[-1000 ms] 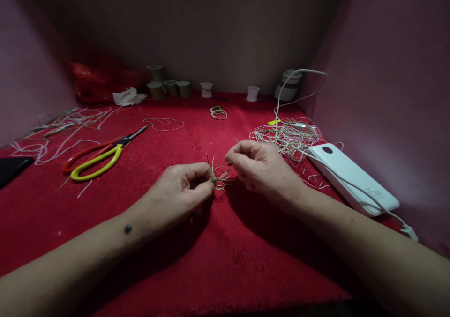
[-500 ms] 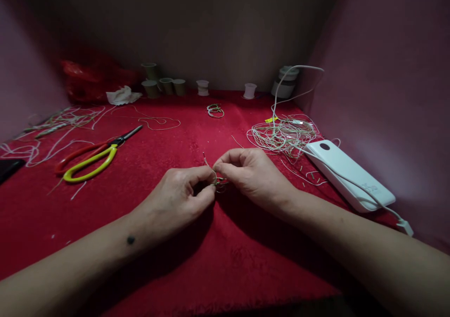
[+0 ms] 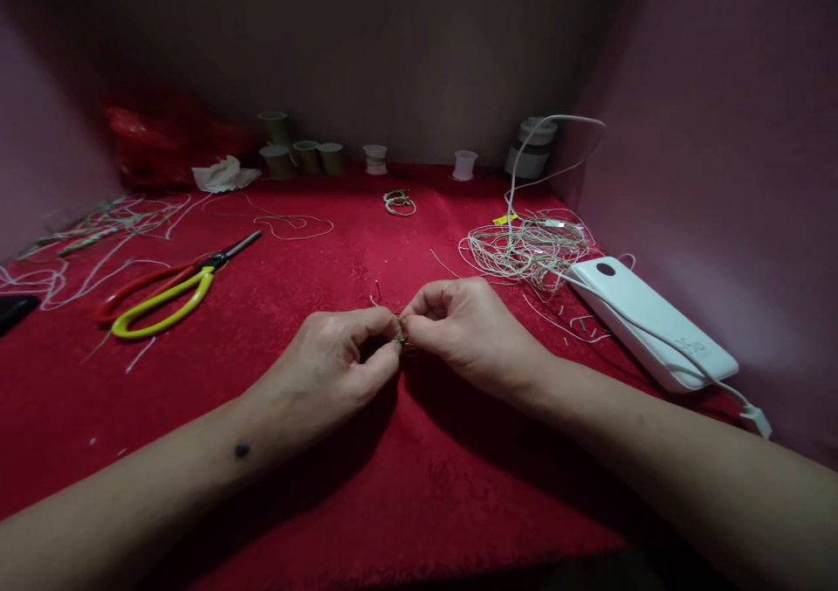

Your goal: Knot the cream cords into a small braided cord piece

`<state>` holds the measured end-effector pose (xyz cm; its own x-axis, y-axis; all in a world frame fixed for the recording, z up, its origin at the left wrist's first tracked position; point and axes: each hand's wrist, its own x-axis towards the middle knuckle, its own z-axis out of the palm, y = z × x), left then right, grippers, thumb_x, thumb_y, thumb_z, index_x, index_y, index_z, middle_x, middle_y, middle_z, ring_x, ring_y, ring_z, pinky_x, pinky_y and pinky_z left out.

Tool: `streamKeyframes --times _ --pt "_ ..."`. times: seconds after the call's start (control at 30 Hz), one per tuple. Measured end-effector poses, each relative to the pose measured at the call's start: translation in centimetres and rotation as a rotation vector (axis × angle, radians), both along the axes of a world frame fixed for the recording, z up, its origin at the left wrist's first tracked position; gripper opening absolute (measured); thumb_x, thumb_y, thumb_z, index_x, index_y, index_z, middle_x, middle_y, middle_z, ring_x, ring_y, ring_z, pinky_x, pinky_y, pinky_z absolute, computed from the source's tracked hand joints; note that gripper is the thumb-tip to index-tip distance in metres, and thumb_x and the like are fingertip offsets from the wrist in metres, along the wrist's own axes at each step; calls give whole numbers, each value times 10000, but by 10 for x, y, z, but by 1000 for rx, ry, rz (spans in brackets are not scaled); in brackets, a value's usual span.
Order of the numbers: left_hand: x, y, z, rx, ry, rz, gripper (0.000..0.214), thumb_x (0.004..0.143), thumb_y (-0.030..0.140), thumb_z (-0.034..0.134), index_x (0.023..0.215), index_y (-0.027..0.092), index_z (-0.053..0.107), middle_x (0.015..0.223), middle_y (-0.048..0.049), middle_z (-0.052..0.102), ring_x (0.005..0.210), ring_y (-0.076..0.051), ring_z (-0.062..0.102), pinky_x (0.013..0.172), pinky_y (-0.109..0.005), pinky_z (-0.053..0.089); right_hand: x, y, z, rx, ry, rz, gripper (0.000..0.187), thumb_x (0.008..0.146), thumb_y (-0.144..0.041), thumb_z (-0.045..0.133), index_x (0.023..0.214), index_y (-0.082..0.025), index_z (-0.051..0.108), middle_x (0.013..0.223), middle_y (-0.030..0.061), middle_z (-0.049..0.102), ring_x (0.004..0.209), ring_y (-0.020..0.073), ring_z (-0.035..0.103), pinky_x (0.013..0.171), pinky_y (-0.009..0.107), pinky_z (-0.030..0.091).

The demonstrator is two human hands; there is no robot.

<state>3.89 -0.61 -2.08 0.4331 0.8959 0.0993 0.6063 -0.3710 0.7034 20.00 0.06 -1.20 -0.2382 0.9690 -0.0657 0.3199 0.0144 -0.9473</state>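
Note:
My left hand and my right hand meet at the middle of the red cloth, fingertips almost touching. Both pinch a small knot of thin green and pale cord, which is mostly hidden between the fingers. A short cord end sticks up just behind the hands. Both forearms rest low over the cloth.
Scissors with red and yellow handles lie at the left. A tangle of pale cord and a white power bank with a cable sit at the right. Small spools line the back wall, and loose cords lie far left.
My right hand came down and left to meet my left hand. The loose loops of cord that showed between the hands are now drawn tight and hidden in the pinch.

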Motion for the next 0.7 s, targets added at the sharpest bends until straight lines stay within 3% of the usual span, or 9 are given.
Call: streamKeyframes --times 0.17,0.37,0.6,0.7 --pt "-1 1 1 -53 -18 0 199 805 287 500 668 169 582 571 36 486 535 -98 422 482 -212 324 1 -2 -2 73 60 -17 126 715 -86 524 641 -154 601 608 -5 606 559 92 522 529 215 393" --pt "-1 0 1 -80 -26 -34 169 792 270 493 678 175 575 583 36 518 526 -96 429 480 -212 329 4 -4 0 341 17 -34 114 781 -131 531 728 -161 628 625 -20 598 566 87 523 553 218 404" --pt "0 0 3 -79 15 -55 168 778 250 490 656 178 581 552 36 530 497 -93 437 477 -218 333 6 -3 -1 474 -42 -55 110 816 -144 527 748 -168 611 614 -34 562 557 84 498 579 222 402" --pt "0 1 5 -156 -20 -40 149 759 248 503 644 182 570 512 46 506 458 -86 425 435 -205 313 7 -1 -1 517 -94 -52 109 818 -144 526 752 -170 608 615 -32 558 556 86 491 584 226 393"
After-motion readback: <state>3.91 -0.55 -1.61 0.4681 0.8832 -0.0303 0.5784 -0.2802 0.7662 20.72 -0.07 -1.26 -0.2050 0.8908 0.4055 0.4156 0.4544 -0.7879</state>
